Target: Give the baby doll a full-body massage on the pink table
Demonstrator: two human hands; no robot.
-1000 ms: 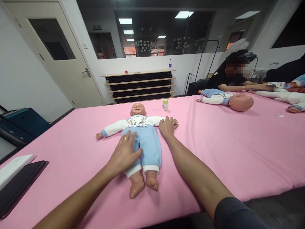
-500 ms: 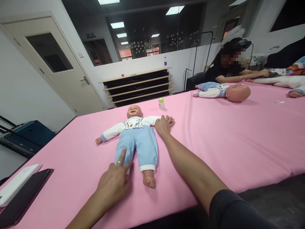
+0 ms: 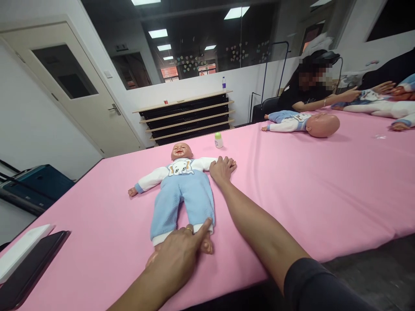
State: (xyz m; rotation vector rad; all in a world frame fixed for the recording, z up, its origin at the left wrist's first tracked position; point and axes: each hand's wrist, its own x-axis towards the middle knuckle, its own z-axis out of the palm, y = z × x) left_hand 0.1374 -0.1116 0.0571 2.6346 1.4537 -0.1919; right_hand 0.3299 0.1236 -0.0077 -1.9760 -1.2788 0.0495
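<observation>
A baby doll lies face up on the pink table, dressed in a white top with an elephant face and light blue trousers. My left hand is over the doll's lower legs. Its thumb presses the white cuff of the trouser leg on the right, with a ringed finger bent at the cuff's inner side; the other fingertips are hidden. One foot shows beside the thumb, while the other is mostly covered. My right hand is closed over the doll's forearm near its small hand.
A green-capped bottle stands beyond the doll. At left lie a white object and a dark tablet-like case. Another doll lies at the back right, near a person handling a further doll. A pink cloth covers the table.
My left hand has moved right and nearer, from one trouser leg to the other leg's cuff. The left trouser leg now lies lower and straighter. My right hand stays on the arm.
</observation>
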